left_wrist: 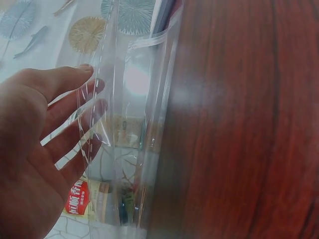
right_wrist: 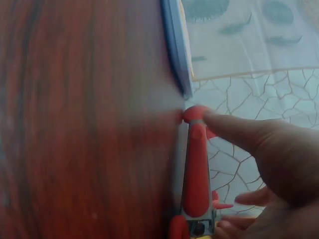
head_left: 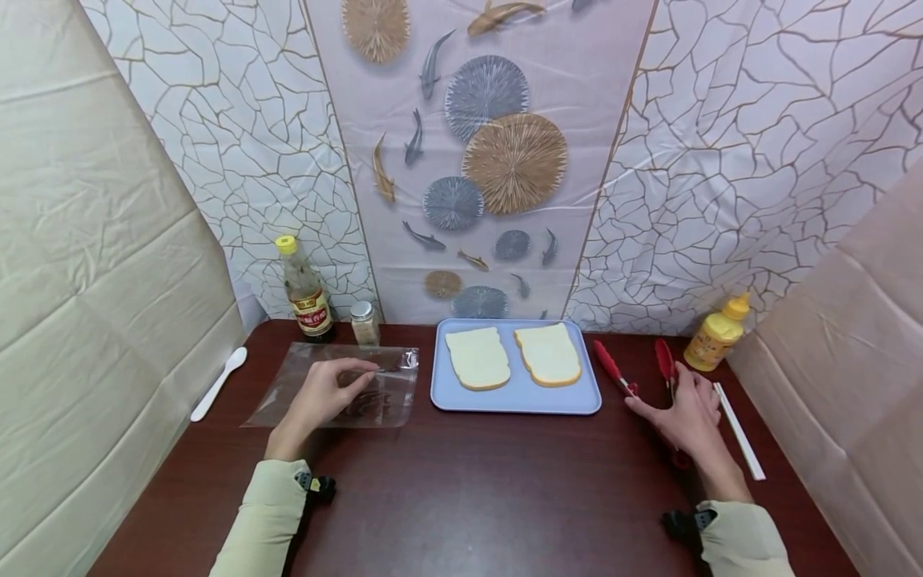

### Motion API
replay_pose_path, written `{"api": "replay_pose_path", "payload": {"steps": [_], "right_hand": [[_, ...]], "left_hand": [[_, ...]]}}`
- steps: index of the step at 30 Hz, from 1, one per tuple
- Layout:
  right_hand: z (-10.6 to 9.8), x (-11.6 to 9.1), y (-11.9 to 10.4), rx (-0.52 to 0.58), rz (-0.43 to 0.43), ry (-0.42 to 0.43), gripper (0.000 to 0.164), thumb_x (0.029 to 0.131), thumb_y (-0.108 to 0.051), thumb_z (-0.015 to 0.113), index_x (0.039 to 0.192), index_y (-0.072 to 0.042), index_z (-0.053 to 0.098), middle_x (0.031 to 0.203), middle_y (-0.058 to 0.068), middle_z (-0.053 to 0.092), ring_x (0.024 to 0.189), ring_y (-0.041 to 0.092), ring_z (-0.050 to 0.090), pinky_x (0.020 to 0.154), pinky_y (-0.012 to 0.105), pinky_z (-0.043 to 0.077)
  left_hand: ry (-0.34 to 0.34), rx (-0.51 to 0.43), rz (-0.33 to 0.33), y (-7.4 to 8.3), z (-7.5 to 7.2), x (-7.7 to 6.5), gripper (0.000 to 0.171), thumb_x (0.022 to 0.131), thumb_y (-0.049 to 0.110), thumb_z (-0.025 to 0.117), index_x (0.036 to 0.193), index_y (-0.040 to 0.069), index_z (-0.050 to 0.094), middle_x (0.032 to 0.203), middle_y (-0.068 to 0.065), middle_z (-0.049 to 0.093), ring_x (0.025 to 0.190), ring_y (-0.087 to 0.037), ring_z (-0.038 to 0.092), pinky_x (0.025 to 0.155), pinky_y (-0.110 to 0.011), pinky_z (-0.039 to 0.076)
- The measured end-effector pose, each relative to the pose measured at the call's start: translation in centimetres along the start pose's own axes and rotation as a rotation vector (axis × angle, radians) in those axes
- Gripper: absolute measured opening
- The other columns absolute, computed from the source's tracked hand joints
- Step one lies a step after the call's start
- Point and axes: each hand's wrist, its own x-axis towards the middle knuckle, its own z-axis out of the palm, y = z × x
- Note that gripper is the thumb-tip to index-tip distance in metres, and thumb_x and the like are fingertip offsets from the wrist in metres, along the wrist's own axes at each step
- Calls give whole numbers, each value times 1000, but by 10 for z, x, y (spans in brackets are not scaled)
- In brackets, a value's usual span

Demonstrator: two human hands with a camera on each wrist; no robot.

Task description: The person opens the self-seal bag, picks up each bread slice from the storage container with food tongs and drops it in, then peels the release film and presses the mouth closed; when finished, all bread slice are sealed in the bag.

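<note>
Head view shows the left hand pinching the edge of a clear bag on the left of the desk. Over on the right, the right hand holds the red tongs. Between them, 2 bread slices lie on a blue tray at the far side. 1 yellow bottle stands far right.
</note>
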Motion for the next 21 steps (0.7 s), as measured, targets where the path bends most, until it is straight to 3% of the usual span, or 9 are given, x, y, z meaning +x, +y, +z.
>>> {"api": "replay_pose_path", "payload": {"steps": [5, 13, 21], "right_hand": [[-3, 1, 4, -22, 50, -79, 124, 88, -48, 87, 162, 18, 14, 151, 50, 29, 143, 65, 22, 118, 76, 25], [-8, 2, 10, -52, 33, -116, 108, 87, -53, 87, 145, 24, 35, 130, 46, 44, 123, 58, 42, 104, 71, 43], [-12, 2, 11, -68, 59, -157, 109, 86, -64, 84, 137, 24, 43, 126, 45, 49, 111, 52, 49, 94, 64, 49]], "left_hand": [[1, -9, 6, 0, -1, 0, 16, 103, 19, 77, 117, 21, 84, 104, 1, 83, 48, -17, 58, 61, -26, 49], [-1, -14, 13, 0, -2, 1, 16, 104, 19, 76, 118, 20, 83, 86, -4, 80, 45, -9, 55, 54, -26, 48], [9, 5, 6, 1, -2, 0, 15, 104, 22, 77, 116, 21, 84, 104, 3, 84, 52, -19, 59, 63, -25, 49]]}}
